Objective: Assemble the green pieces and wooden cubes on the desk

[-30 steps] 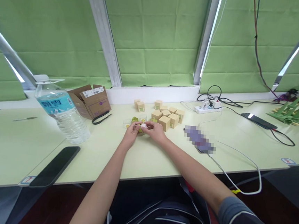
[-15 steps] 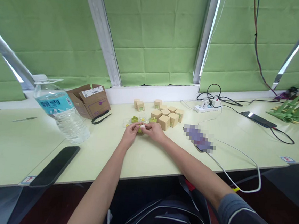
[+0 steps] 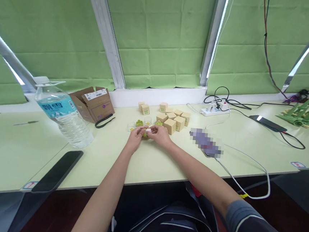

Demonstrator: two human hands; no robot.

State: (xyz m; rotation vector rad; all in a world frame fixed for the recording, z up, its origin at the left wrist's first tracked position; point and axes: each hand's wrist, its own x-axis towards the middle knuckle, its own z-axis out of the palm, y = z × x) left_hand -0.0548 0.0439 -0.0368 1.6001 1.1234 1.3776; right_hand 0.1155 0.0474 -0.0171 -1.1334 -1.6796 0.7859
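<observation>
My left hand [image 3: 135, 137] and my right hand [image 3: 160, 135] meet over the middle of the table, fingers closed around one small green and white piece [image 3: 148, 130]. Its exact kind is too small to make out, and my fingers cover part of it. Just behind the hands lie a green flower-shaped piece [image 3: 139, 122] and a clear container [image 3: 148, 121] with a yellow spot inside. Another clear container [image 3: 130, 127] touches or nearly touches my left fingers. Beyond my right fingers sits a second green piece [image 3: 158, 123].
Several small cardboard boxes [image 3: 170, 126] cluster behind my right hand. At left stand a large water bottle [image 3: 65, 115] and an opened carton [image 3: 97, 105], with a black phone [image 3: 57, 171] in front. To the right are a phone [image 3: 205, 143] on a white cable and a power strip [image 3: 214, 111].
My fingers have shifted slightly around the small piece, and more of its white part shows. Both hands stay at the same place; the view has moved a little.
</observation>
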